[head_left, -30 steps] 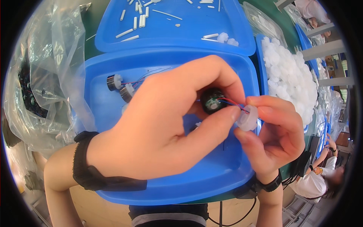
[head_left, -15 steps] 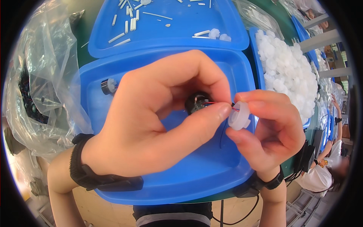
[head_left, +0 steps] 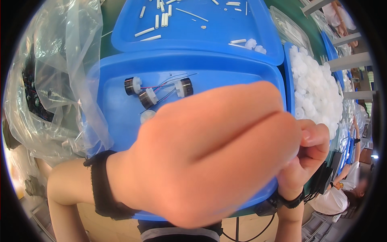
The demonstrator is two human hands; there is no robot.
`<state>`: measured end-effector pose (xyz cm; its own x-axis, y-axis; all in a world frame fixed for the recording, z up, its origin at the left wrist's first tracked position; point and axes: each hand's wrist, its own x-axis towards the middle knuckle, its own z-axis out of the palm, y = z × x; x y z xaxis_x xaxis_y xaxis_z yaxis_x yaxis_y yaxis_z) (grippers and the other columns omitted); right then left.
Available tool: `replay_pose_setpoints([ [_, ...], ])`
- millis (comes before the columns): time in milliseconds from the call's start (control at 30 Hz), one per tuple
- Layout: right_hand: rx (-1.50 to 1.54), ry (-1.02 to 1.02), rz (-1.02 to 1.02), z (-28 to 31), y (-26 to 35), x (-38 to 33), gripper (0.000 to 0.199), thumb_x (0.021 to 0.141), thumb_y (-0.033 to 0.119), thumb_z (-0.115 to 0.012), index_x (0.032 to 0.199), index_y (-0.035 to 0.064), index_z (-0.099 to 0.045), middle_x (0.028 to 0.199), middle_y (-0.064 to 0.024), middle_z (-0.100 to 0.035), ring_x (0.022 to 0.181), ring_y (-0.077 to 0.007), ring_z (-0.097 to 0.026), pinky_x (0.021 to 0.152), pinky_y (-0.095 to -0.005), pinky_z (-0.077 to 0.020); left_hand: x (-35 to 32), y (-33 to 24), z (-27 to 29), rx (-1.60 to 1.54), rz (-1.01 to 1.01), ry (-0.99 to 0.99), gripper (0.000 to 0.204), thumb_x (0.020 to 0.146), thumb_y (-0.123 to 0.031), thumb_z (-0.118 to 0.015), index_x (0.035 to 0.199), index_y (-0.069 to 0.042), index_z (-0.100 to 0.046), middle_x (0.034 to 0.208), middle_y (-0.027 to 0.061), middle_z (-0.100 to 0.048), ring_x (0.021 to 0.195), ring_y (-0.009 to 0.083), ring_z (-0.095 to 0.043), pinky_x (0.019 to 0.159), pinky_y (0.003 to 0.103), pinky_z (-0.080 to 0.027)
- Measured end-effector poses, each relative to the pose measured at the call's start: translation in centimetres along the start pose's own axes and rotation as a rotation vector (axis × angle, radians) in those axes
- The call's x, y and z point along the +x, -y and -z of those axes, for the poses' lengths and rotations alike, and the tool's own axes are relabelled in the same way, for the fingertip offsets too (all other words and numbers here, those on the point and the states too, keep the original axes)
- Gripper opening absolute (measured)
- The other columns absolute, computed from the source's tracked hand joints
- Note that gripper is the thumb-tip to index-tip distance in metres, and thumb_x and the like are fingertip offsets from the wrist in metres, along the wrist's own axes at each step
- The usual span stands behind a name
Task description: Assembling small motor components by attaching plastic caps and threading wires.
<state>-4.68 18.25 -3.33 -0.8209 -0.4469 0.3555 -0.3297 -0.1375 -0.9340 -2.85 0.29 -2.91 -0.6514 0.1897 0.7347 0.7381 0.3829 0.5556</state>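
Note:
My left hand (head_left: 217,153) spans the middle of the view with its back toward me, its fingers curled away out of sight. My right hand (head_left: 304,165) meets it on the right, fingers bent and pinched together. Whatever either hand holds is hidden behind the left one. Below them lies a blue tray (head_left: 121,62). Inside it are three small black cylindrical motors with white end caps, a left one (head_left: 130,86), a middle one (head_left: 146,99) and a right one (head_left: 186,87), with thin red and blue wires between them. A translucent round cap (head_left: 147,115) sits beside my left hand.
A second blue tray (head_left: 181,36) behind holds short white tubes (head_left: 163,20) and a few white caps (head_left: 250,43). At right, a blue bin is heaped with white plastic caps (head_left: 314,88). Clear plastic bags (head_left: 60,68) stand at left. Another person (head_left: 332,201) is at far right.
My left hand has rolled over, back toward me, covering the black motor and white cap that were between my hands. Both hands moved slightly right; more motors in the tray show.

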Motion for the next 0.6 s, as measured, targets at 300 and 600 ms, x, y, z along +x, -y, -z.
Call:
replay_pose_setpoints([
  [300,0.075,-0.055,0.013,0.4,-0.3,-0.2,0.033,0.064,-0.005,-0.068,0.089,0.0001,-0.048,0.092,-0.0263,-0.057,0.089,-0.0281,-0.058,0.08,-0.0352,-0.0464,0.4,-0.8,-1.1,0.038,0.077,-0.188,0.022,0.053,0.011,-0.063,0.074,0.005,-0.058,0.067,0.011,-0.057,0.051,0.0153,-0.05,0.04,0.021,-0.036],
  [600,0.163,-0.039,-0.005,0.5,-0.7,-0.5,0.037,0.062,-0.005,-0.069,0.09,0.0025,-0.047,0.095,-0.0269,-0.056,0.091,-0.0293,-0.057,0.08,-0.0368,-0.0461,0.4,0.3,-0.5,-0.065,0.07,-0.102,0.023,0.052,0.012,-0.061,0.072,0.001,-0.059,0.071,0.0041,-0.058,0.054,0.0129,-0.05,0.043,0.02,-0.036],
])
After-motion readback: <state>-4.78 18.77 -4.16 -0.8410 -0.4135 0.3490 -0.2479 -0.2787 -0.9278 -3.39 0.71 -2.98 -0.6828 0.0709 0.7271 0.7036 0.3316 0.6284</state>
